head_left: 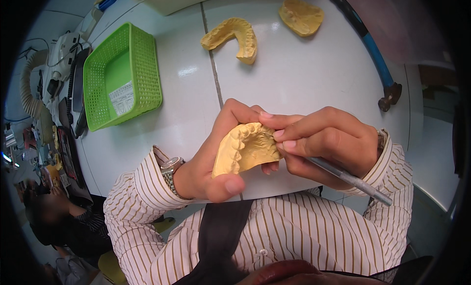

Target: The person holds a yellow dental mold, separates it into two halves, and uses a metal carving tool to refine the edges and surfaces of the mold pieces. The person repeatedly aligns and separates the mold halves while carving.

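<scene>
A yellow plaster dental cast (249,147), with a row of teeth along its curved rim, rests in my left hand (206,160). The thumb lies along its near left corner and the fingers wrap behind it. My right hand (328,143) is closed in a pinch round a metal knife-like tool with a knurled handle (360,183); the handle slants out below the palm toward the lower right. The tool's tip is hidden by the fingers, which press against the cast's right edge. Both hands are above the near edge of the white table.
A horseshoe-shaped yellow cast (243,36) and another yellow cast (301,16) lie farther back on the white table (186,79). A green plastic basket (147,72) with a paper slip stands at left. A blue-handled hammer (377,54) lies at right. Another person (54,216) sits at far left.
</scene>
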### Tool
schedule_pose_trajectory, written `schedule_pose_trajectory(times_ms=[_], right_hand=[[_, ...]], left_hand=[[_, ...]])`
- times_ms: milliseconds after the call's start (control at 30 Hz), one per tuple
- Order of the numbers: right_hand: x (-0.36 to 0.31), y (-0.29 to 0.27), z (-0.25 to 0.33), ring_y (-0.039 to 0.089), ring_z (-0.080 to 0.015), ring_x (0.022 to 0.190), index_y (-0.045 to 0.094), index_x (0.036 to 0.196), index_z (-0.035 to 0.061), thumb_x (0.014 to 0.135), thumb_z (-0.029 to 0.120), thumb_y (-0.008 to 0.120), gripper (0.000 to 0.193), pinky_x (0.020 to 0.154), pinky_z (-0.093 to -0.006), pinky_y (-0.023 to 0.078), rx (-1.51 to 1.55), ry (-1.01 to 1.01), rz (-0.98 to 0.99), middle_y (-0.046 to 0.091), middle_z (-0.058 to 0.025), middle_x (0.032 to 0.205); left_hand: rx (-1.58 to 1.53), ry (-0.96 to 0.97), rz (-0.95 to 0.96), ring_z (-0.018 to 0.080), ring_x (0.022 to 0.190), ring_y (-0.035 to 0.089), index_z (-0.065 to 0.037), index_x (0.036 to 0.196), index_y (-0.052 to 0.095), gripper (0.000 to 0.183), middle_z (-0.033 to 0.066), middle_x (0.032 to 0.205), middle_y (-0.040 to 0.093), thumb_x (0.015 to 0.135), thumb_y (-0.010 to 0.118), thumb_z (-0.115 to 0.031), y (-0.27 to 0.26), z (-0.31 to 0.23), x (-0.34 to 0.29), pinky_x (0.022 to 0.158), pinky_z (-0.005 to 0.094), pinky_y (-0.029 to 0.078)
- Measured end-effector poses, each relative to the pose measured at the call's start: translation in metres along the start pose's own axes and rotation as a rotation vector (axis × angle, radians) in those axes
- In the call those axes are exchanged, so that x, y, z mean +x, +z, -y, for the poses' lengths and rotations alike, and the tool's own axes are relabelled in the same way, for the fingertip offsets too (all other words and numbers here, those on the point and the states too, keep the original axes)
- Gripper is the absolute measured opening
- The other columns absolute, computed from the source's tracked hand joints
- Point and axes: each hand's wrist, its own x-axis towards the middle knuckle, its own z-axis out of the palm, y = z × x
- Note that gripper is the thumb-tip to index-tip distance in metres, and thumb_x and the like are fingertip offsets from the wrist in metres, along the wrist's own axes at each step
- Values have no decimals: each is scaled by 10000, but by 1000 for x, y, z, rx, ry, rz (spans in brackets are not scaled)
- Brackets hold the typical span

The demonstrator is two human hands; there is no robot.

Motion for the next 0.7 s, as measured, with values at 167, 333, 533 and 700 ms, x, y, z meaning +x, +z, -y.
schedule_pose_trajectory(times_ms=[167,333,533,700], right_hand=[[0,-1,0,688,-277,952,609,783,-24,697,-41,745,162,758,-281,596,23,20,-8,658,-130,862],[2,0,0,685,-276,963,609,788,-27,710,-39,742,154,764,-285,595,2,0,0,659,-136,865],[1,1,0,686,-276,957,605,778,-33,717,-41,733,142,755,-289,599,6,10,-3,657,-136,867],[0,3,0,702,-259,887,603,753,-27,690,-20,744,154,717,-281,600,-22,16,-29,655,-129,846]], left_hand=[[-91,114,19,182,938,515,-21,1165,268,702,160,1087,434,807,644,-494,2,5,1,766,317,480],[-66,144,19,180,949,511,-19,1151,271,708,161,1086,435,804,654,-503,1,8,1,768,313,480],[-51,150,-10,187,948,520,-21,1143,272,706,160,1080,439,805,654,-509,2,9,2,774,314,488],[12,3,-18,218,990,531,-40,1130,280,773,163,1126,422,768,627,-628,0,2,-1,806,346,513]])
